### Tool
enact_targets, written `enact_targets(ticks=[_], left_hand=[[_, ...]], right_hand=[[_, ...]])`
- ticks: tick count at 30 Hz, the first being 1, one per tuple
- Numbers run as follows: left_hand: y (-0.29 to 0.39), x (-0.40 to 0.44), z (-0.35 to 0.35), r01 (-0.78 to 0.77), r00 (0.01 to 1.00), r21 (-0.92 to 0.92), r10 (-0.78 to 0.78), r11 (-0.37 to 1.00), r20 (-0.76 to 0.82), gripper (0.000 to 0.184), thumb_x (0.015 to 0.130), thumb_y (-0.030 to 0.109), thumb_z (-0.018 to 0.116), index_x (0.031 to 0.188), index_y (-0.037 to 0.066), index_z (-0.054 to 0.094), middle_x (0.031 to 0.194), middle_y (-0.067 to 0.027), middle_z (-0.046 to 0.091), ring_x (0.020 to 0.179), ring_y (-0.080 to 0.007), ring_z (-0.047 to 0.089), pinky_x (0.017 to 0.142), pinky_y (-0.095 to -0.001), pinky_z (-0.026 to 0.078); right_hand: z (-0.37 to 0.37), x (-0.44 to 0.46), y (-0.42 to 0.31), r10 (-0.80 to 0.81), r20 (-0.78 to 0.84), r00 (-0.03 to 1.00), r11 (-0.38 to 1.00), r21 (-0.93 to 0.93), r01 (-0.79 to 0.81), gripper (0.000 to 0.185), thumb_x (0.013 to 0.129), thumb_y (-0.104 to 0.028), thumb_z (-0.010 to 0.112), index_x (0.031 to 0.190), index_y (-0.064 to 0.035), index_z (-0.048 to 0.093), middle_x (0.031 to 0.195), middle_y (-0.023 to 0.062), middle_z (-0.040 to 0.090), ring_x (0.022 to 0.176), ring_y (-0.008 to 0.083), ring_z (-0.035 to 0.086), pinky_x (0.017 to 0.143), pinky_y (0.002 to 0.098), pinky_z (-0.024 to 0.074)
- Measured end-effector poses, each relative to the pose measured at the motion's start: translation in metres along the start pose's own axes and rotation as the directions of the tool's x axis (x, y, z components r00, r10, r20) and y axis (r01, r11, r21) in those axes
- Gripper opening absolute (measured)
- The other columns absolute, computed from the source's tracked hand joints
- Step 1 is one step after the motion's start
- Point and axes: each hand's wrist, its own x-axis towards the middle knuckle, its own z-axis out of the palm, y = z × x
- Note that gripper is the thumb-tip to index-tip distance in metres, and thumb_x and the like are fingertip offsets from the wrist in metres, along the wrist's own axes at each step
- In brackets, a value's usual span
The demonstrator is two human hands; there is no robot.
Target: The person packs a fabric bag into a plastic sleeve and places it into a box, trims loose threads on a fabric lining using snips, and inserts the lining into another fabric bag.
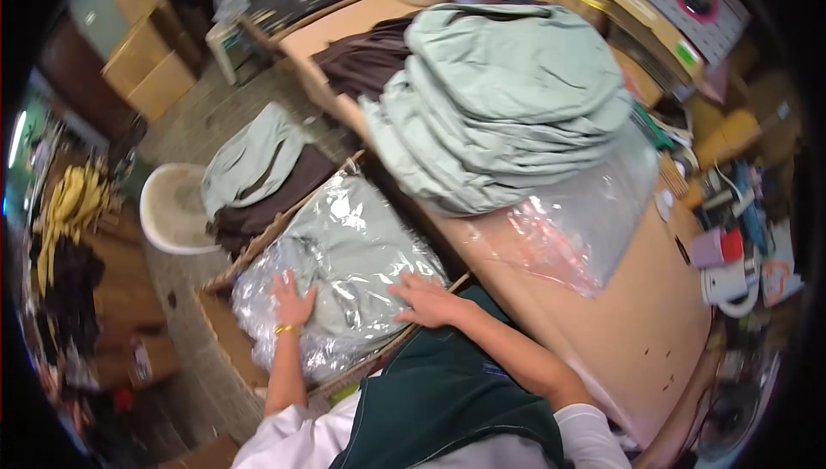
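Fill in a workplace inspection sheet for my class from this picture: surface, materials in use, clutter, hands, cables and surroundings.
Surface: tan table, bearing a stack of pale green fabric and a clear plastic sheet or bag.
Materials in use: plastic-wrapped pale green bundle in an open cardboard box.
Clutter: purple cup and white container among crowded small items, picture right.
Hands: left hand and right hand open on the plastic wrapping, fingers spread.
Cables: cannot be told for certain amid the clutter.
Surroundings: white tub and folded-open cartons on the left.
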Motion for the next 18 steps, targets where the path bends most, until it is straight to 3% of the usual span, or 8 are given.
enact_targets(ticks=[3, 4, 6, 8, 10, 12, 16, 18], left_hand=[[-0.014, 0.013, -0.074, 0.069, 0.988, 0.100, -0.082, 0.993, 0.131, 0.076, 0.078, 0.058, 0.064, 0.138, 0.013, 0.051, 0.141, -0.0173, 0.049, 0.132, -0.0350, 0.043, 0.112, -0.0557, 0.021], [0.035, -0.015, -0.127, 0.049, 0.999, 0.244, -0.044, 0.969, -0.027, 0.058, 0.082, 0.043, 0.068, 0.128, 0.009, 0.059, 0.127, -0.0154, 0.060, 0.118, -0.0319, 0.056, 0.104, -0.0516, 0.035], [0.052, 0.005, -0.162, -0.407, 0.857, -0.175, 0.309, 0.896, -0.412, 0.036, 0.087, 0.021, 0.066, 0.120, 0.005, 0.063, 0.118, -0.0144, 0.064, 0.108, -0.0300, 0.061, 0.093, -0.0424, 0.045], [0.143, -0.013, -0.207, -0.704, 0.628, -0.184, 0.479, 0.686, -0.613, 0.028, 0.087, 0.003, 0.062, 0.115, 0.002, 0.064, 0.113, -0.0138, 0.065, 0.103, -0.0279, 0.062, 0.088, -0.0351, 0.048], [0.234, -0.037, -0.235, -0.871, 0.412, -0.072, 0.644, 0.485, -0.644, 0.029, 0.086, 0.001, 0.061, 0.115, 0.001, 0.063, 0.112, -0.0130, 0.065, 0.104, -0.0272, 0.062, 0.092, -0.0359, 0.046], [0.310, -0.042, -0.238, -0.971, 0.208, -0.044, 0.743, 0.235, -0.636, 0.033, 0.084, 0.001, 0.063, 0.118, 0.001, 0.062, 0.120, -0.0144, 0.062, 0.112, -0.0292, 0.058, 0.097, -0.0360, 0.043], [0.427, -0.031, -0.222, -0.995, 0.008, 0.081, 0.845, 0.061, -0.534, 0.046, 0.085, 0.024, 0.069, 0.125, 0.002, 0.058, 0.125, -0.0189, 0.059, 0.115, -0.0354, 0.056, 0.098, -0.0375, 0.044], [0.452, -0.009, -0.223, -0.975, 0.132, 0.116, 0.916, 0.188, -0.378, 0.043, 0.085, 0.028, 0.070, 0.118, 0.003, 0.061, 0.115, -0.0177, 0.064, 0.106, -0.0336, 0.061, 0.090, -0.0375, 0.048]], right_hand=[[-0.079, -0.126, -0.027, -0.377, 0.044, 0.925, 0.817, 0.485, 0.310, 0.052, 0.093, -0.025, 0.062, 0.135, 0.0006, 0.046, 0.139, 0.0202, 0.048, 0.130, 0.0290, 0.046, 0.108, 0.0375, 0.0358], [-0.101, -0.173, -0.021, -0.461, 0.030, 0.887, 0.695, 0.633, 0.341, 0.045, 0.094, -0.017, 0.061, 0.132, 0.0037, 0.049, 0.136, 0.0203, 0.051, 0.130, 0.0276, 0.047, 0.108, 0.0380, 0.0359], [-0.122, -0.267, 0.021, -0.344, -0.367, 0.864, 0.579, 0.642, 0.503, 0.035, 0.094, -0.023, 0.060, 0.119, 0.0011, 0.061, 0.117, 0.0156, 0.065, 0.112, 0.0236, 0.060, 0.097, 0.0333, 0.0456], [-0.134, -0.345, 0.065, 0.494, -0.577, 0.650, 0.678, 0.724, 0.128, 0.024, 0.093, -0.018, 0.056, 0.108, -0.0010, 0.065, 0.104, 0.0104, 0.069, 0.102, 0.0192, 0.062, 0.092, 0.0305, 0.0460], [-0.132, -0.393, 0.199, 0.457, -0.887, 0.069, 0.835, 0.401, -0.375, 0.030, 0.095, -0.019, 0.053, 0.116, 0.0014, 0.060, 0.120, 0.0148, 0.062, 0.115, 0.0301, 0.056, 0.099, 0.0394, 0.0419], [-0.126, -0.419, 0.247, 0.402, -0.898, -0.177, 0.295, 0.310, -0.904, 0.046, 0.094, -0.026, 0.053, 0.133, -0.0024, 0.051, 0.137, 0.0180, 0.051, 0.129, 0.0302, 0.046, 0.109, 0.0380, 0.0342], [-0.110, -0.417, 0.250, 0.610, -0.762, -0.220, 0.139, 0.376, -0.916, 0.053, 0.094, -0.032, 0.053, 0.139, -0.0062, 0.042, 0.142, 0.0187, 0.043, 0.134, 0.0375, 0.037, 0.111, 0.0441, 0.0308], [-0.106, -0.419, 0.236, 0.665, -0.699, -0.262, 0.117, 0.444, -0.888, 0.053, 0.095, -0.034, 0.051, 0.140, -0.0077, 0.041, 0.142, 0.0183, 0.042, 0.134, 0.0382, 0.036, 0.109, 0.0453, 0.0324]])
